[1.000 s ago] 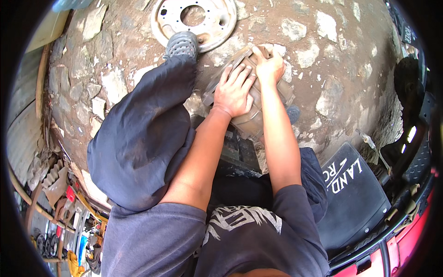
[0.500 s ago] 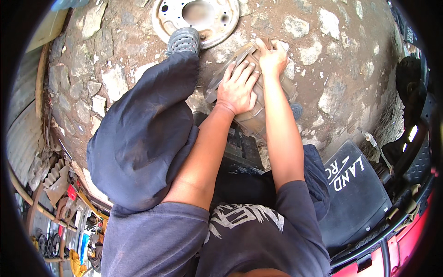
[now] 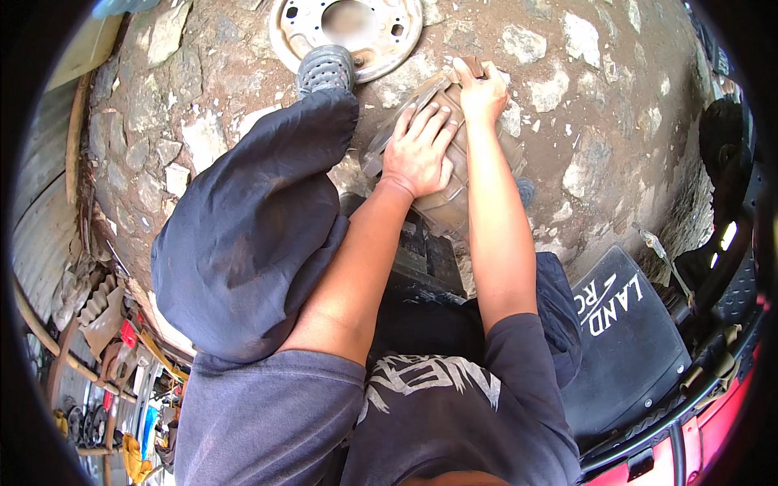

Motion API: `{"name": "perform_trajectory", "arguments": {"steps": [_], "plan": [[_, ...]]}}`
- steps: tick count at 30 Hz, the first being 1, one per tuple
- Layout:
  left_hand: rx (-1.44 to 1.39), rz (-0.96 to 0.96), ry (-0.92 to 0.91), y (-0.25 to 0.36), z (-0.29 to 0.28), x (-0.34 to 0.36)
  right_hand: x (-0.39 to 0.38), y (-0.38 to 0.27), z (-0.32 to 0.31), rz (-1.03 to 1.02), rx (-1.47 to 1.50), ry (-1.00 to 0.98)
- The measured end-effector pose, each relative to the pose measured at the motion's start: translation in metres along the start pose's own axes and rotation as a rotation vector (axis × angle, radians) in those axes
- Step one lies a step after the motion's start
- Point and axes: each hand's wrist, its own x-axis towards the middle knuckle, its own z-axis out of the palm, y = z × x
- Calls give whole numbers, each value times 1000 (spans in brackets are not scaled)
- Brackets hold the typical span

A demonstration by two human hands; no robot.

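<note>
A dusty grey-brown metal drum with raised ribs [image 3: 444, 209] rests tilted on the ground between my feet. My left hand [image 3: 417, 150] lies flat on its side, fingers spread and pressed against the metal. At the drum's far edge, my right hand [image 3: 484, 93] pinches a small brown piece resembling folded sandpaper [image 3: 472, 67]. The fingers of that hand partly cover the piece, and both forearms hide parts of the drum.
Beyond my left shoe [image 3: 327, 69] lies a round pale metal plate with a large centre hole [image 3: 385, 63]. A black mud flap [image 3: 624, 348] hangs at the right, beside a red vehicle body [image 3: 713, 441]. Cluttered parts [image 3: 121, 381] fill the lower left. Stones stud the dirt floor.
My right hand has shifted slightly at the drum's far edge, and more of the brown piece shows. My left hand stays on the drum. The whole view has moved a little.
</note>
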Motion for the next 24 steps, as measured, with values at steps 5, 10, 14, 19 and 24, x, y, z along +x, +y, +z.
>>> {"name": "perform_trajectory", "arguments": {"steps": [5,10,14,19,24], "plan": [[8,-4,1,-1,-1,-1,-17,3,-13,-66,21,-3],[10,-1,0,1,-1,0,-6,1,-6,-40,27,-36],[8,4,2,-1,-1,0,1,-3,2,-126,39,-6],[-5,-1,-24,0,-1,-1,-18,5,-21,-88,-44,-49],[-6,-2,-27,0,-3,-1,-7,0,-7,-46,-98,-8]]}}
